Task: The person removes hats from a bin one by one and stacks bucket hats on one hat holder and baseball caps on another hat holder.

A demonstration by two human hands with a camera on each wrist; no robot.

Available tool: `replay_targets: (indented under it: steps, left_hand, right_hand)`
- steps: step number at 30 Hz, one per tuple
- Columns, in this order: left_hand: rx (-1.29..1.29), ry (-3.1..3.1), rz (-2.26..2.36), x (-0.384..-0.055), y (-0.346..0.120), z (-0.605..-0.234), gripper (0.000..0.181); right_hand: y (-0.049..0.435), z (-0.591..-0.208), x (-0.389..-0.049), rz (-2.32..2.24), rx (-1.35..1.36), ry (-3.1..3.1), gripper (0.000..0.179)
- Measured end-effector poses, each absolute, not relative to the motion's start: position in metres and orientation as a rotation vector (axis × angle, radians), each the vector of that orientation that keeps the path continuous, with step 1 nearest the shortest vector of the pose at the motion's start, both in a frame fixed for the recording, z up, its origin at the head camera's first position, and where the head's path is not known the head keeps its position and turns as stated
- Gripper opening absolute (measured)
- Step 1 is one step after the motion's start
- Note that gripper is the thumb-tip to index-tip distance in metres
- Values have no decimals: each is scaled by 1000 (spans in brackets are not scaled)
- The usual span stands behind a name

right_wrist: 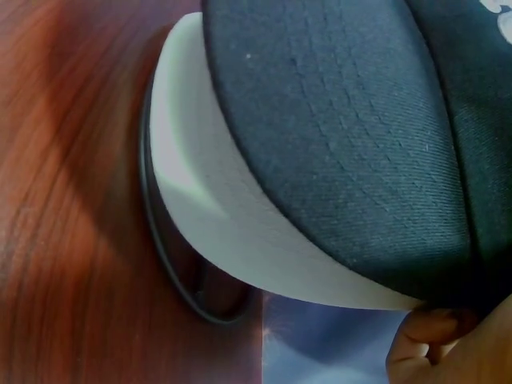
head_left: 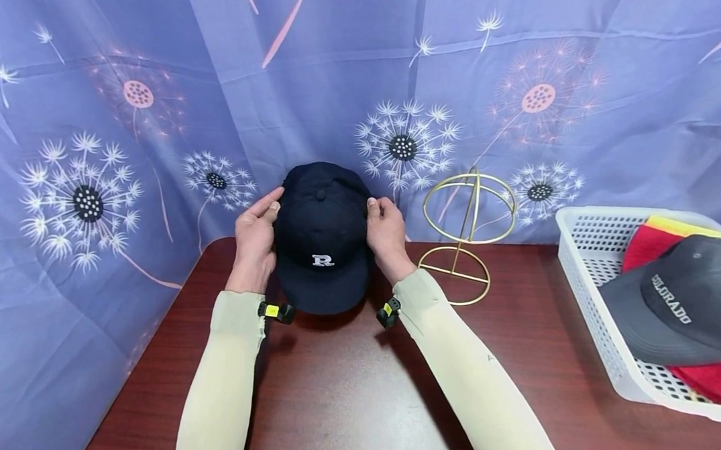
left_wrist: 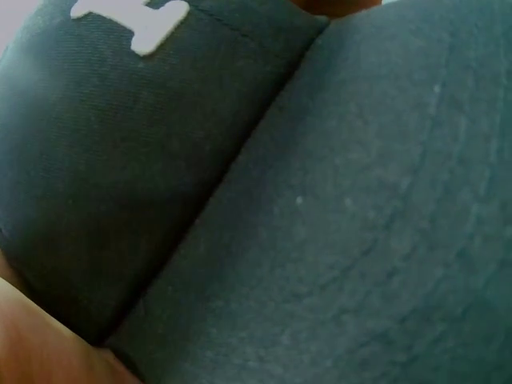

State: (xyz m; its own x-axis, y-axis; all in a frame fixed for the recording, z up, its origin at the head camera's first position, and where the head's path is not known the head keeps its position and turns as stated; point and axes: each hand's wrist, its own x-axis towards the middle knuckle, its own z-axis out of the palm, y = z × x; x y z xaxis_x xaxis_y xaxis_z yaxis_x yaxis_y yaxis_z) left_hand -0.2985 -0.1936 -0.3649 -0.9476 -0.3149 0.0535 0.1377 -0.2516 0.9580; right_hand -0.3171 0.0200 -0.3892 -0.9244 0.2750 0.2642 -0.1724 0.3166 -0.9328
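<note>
A navy baseball cap (head_left: 320, 217) with a white letter R on its front sits near the back of the table, its brim toward me. In the right wrist view a white brim (right_wrist: 232, 232) shows under the cap's dark brim (right_wrist: 344, 144), with a black ring base (right_wrist: 204, 308) on the table below. My left hand (head_left: 256, 239) holds the cap's left side, thumb and fingers at its edge. On the opposite side my right hand (head_left: 388, 234) pinches the cap's edge between thumb and curled fingers. Close up, the left wrist view shows the seam between crown and brim (left_wrist: 336, 200).
Right of the cap stands a gold wire hat stand (head_left: 459, 268). Farther right, a white plastic basket (head_left: 597, 335) holds a grey cap (head_left: 684, 305) marked COLORADO and red-and-yellow items (head_left: 645, 243). A blue dandelion-print curtain (head_left: 330, 85) hangs right behind the table (head_left: 344, 400).
</note>
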Motion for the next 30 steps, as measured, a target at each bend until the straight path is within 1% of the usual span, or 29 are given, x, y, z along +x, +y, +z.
replay_targets:
  steps: [9,18,24,30]
  left_hand:
    - [214,-1775,-2216,-296,-196,-365,28]
    - [317,-1749,-2133,-293,-196,-361,9]
    - [363,-1803,-2081,-290,-195,-357,12]
    - [385,-1840,-2071,-289,-195,-356,12]
  right_hand:
    - [18,-394,-316,1791,-126,-2083,31]
    - [19,-396,-315,1881,-154,-2036,29]
    - [21,-395,-313,1882,-211,-2024,23]
    - [23,-397,-312,1941,-231,-1980,20]
